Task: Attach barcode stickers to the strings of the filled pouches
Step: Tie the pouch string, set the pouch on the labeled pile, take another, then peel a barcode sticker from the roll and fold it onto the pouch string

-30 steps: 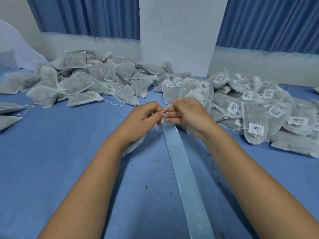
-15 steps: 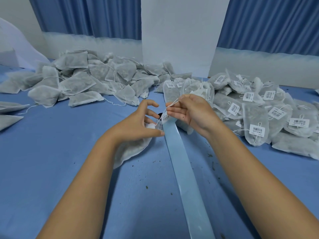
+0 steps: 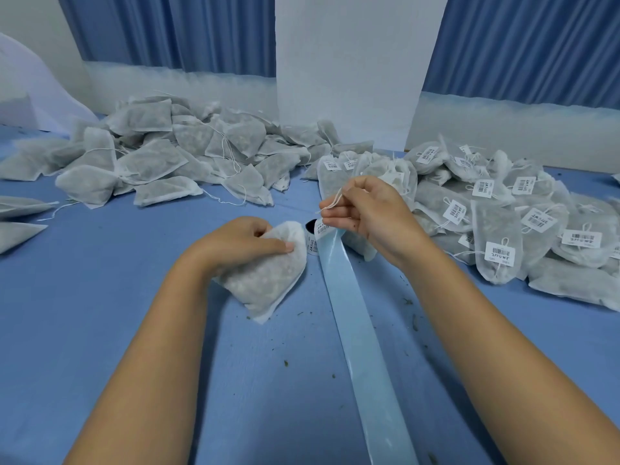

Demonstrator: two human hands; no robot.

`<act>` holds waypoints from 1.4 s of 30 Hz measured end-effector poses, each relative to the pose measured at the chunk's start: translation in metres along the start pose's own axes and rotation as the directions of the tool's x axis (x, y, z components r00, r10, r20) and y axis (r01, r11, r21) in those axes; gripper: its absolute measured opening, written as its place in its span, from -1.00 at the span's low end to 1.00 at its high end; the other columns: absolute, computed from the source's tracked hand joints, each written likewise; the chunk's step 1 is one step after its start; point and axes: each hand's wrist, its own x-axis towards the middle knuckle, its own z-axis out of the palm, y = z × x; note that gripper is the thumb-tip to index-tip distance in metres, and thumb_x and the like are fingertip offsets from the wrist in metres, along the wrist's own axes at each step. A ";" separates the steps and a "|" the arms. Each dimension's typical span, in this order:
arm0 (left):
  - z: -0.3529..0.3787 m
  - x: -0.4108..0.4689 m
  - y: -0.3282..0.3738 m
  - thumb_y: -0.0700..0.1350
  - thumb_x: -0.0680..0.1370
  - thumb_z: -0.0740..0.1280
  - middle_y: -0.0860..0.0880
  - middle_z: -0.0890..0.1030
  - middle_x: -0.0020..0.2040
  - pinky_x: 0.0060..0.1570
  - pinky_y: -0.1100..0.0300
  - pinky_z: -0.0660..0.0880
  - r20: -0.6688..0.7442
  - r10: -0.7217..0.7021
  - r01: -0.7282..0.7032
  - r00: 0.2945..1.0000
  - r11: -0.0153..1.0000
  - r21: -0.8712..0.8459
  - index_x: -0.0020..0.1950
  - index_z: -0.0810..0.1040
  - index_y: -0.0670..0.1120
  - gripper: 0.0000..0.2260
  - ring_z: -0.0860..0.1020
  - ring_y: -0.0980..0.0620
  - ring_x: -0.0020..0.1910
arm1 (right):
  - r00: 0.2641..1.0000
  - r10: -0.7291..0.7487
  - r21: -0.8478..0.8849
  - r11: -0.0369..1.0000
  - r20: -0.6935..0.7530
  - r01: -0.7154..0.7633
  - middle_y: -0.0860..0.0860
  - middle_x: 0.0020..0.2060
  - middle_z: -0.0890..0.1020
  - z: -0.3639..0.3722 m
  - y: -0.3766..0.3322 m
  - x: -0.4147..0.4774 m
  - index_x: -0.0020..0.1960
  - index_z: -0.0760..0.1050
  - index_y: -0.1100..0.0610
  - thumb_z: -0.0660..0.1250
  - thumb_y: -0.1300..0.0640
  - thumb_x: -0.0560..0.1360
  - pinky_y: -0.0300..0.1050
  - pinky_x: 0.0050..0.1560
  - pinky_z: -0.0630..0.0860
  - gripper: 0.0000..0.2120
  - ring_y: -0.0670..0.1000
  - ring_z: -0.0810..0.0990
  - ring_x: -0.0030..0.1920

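My left hand (image 3: 240, 245) grips a filled white mesh pouch (image 3: 268, 280) lying on the blue table (image 3: 100, 313) near the middle. My right hand (image 3: 365, 213) pinches the pouch's thin white string (image 3: 336, 200) between thumb and fingers, held up above the table. Just below that hand a white barcode sticker (image 3: 321, 227) sits at the top end of a long pale-blue backing strip (image 3: 355, 327). The strip runs from a small sticker roll (image 3: 312, 237) down toward me.
A heap of unlabelled pouches (image 3: 161, 159) with loose strings lies at the back left. A pile of labelled pouches (image 3: 503, 223) fills the right side. A white upright panel (image 3: 345, 68) stands behind. Dark crumbs dot the table near the strip.
My hands have drawn apart. The left hand dropped onto the pouch and now grips it; the right hand lifted the string up and to the right.
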 end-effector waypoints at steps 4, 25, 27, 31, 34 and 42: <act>0.006 0.004 0.005 0.22 0.45 0.46 0.02 0.58 -0.26 -0.24 0.13 0.39 -0.170 0.001 -0.033 0.985 0.982 -0.186 -0.12 0.57 -0.12 -0.60 0.54 0.02 -0.27 | 0.994 -0.097 -0.059 0.993 0.045 0.100 0.13 -0.24 0.67 0.009 0.003 -0.003 -0.10 0.37 0.19 0.14 0.31 0.64 -0.17 -0.16 0.64 -0.85 0.01 0.66 -0.27; 0.011 0.004 0.018 -0.09 0.52 0.44 -0.04 0.72 -0.17 -0.28 0.23 0.61 -0.047 -0.001 -0.037 0.999 0.621 -0.783 -0.04 0.69 -0.10 -0.90 0.69 0.06 -0.23 | 0.794 -0.384 -0.688 0.403 0.472 0.604 0.06 0.23 0.49 0.015 0.034 -0.008 -0.02 0.55 0.18 0.33 0.19 0.56 -0.20 0.33 0.26 -0.94 0.06 0.42 0.28; 0.012 0.004 0.018 -0.13 0.48 0.46 -0.07 0.72 -0.15 -0.14 0.18 0.65 -0.034 0.022 -0.040 0.999 0.637 -0.770 -0.03 0.68 -0.15 -0.88 0.68 0.03 -0.19 | 0.803 -0.374 -0.692 0.413 0.464 0.592 0.06 0.23 0.47 0.014 0.036 -0.008 -0.03 0.56 0.17 0.35 0.18 0.56 -0.27 0.33 0.23 -0.94 0.06 0.41 0.29; 0.014 0.004 0.018 -0.15 0.35 0.49 -0.13 0.70 -0.12 -0.04 0.14 0.62 0.036 0.059 -0.009 0.998 0.628 -0.778 0.03 0.64 -0.21 -0.72 0.66 -0.01 -0.16 | 0.831 -0.351 -0.678 0.481 0.432 0.556 0.03 0.26 0.43 0.012 0.037 -0.008 -0.04 0.60 0.14 0.39 0.16 0.54 -0.37 0.35 0.15 -0.95 0.04 0.36 0.36; 0.015 0.006 0.017 -0.26 0.48 0.42 -0.10 0.70 -0.19 -0.13 0.17 0.63 0.022 0.042 -0.010 0.999 0.635 -0.772 -0.04 0.65 -0.20 -0.92 0.67 0.02 -0.23 | 0.852 -0.345 -0.673 0.523 0.395 0.523 0.00 0.34 0.38 0.012 0.036 -0.009 -0.06 0.63 0.08 0.43 0.15 0.51 -0.39 0.39 0.05 -0.97 0.00 0.26 0.42; 0.019 0.015 0.014 -0.24 0.46 0.40 -0.08 0.63 -0.20 -0.20 0.16 0.54 -0.129 -0.188 0.038 0.974 0.691 -0.721 -0.10 0.59 -0.16 -0.95 0.60 -0.04 -0.24 | 0.949 -0.271 -0.637 0.707 0.160 0.309 -0.09 0.19 0.41 0.008 0.038 -0.005 -0.05 0.60 -0.05 0.47 0.08 0.46 -0.18 0.22 0.40 -0.90 -0.08 0.39 0.27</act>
